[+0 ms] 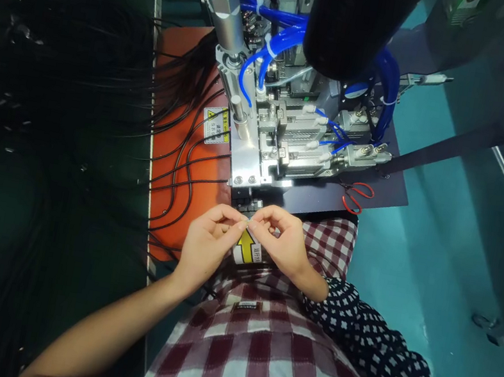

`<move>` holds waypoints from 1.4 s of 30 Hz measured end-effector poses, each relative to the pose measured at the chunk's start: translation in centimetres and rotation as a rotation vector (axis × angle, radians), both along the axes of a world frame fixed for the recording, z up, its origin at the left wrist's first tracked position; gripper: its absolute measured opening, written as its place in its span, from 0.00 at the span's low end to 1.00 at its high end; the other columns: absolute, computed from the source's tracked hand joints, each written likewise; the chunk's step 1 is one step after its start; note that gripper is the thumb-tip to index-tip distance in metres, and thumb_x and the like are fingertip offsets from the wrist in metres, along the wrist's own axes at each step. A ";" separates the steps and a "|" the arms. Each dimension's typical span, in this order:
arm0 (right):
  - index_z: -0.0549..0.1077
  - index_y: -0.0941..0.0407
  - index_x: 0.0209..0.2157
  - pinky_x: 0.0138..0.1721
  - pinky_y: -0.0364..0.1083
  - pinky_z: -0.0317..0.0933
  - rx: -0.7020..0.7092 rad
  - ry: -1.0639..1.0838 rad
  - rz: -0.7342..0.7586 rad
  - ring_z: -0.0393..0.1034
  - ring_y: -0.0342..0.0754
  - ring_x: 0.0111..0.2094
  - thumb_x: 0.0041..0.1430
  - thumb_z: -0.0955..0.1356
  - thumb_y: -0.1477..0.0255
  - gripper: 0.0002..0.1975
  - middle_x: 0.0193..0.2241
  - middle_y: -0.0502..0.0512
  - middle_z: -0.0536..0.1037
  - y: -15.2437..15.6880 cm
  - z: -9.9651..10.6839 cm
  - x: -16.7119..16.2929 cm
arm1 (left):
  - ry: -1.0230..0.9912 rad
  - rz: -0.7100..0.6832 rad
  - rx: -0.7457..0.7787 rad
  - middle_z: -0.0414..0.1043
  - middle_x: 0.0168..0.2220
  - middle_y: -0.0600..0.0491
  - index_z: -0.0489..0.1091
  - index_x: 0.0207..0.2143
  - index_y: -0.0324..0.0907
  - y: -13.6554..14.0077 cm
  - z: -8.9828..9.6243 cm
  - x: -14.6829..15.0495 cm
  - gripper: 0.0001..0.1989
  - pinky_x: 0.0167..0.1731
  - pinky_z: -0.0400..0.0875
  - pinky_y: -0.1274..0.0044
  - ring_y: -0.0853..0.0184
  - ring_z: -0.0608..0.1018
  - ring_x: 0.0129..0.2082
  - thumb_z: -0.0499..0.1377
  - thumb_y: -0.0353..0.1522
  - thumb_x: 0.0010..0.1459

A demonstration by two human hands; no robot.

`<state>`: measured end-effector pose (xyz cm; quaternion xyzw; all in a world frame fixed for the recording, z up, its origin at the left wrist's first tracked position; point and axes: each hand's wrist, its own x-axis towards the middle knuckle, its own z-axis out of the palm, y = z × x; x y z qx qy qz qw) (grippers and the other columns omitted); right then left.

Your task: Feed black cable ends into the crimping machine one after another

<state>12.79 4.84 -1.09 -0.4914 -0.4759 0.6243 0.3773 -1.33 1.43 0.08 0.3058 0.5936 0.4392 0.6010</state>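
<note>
1. We see the left hand (208,242) and right hand (280,243) both pinching a tiny piece (248,221), fingertips almost meeting; too small for us to name.
2. We place it by the yellow arrow label's (248,252) far end, near side of the metal machine (248,157).
3. Black cables (185,82) cross the orange counter (211,197), left.
4. Red-handled scissors (354,189) lie farther right.

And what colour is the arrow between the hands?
Yellow; the arrow shows best in the head view.
</note>
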 end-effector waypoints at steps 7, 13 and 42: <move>0.72 0.58 0.25 0.24 0.41 0.56 -0.035 0.062 -0.002 0.60 0.40 0.22 0.52 0.70 0.71 0.06 0.21 0.48 0.70 -0.2 -0.1 -0.2 | -0.020 0.015 -0.011 0.61 0.18 0.61 0.68 0.31 0.41 -0.1 -0.1 0.1 0.10 0.15 0.56 0.85 0.78 0.61 0.16 0.64 0.37 0.54; 0.72 0.57 0.26 0.24 0.41 0.57 -0.005 0.040 -0.001 0.62 0.40 0.22 0.53 0.70 0.69 0.07 0.22 0.48 0.71 -0.4 -0.2 -0.1 | -0.015 0.006 -0.044 0.59 0.17 0.62 0.68 0.31 0.41 -0.2 -0.3 -0.1 0.10 0.16 0.55 0.85 0.77 0.60 0.16 0.63 0.38 0.55; 0.69 0.58 0.26 0.19 0.39 0.49 -0.155 0.153 0.112 0.55 0.37 0.18 0.54 0.70 0.66 0.11 0.17 0.43 0.64 -1.1 -0.1 1.3 | -0.123 -0.062 0.090 0.62 0.34 0.56 0.71 0.30 0.40 -0.3 -0.2 -0.1 0.05 0.17 0.51 0.81 0.81 0.59 0.19 0.63 0.33 0.55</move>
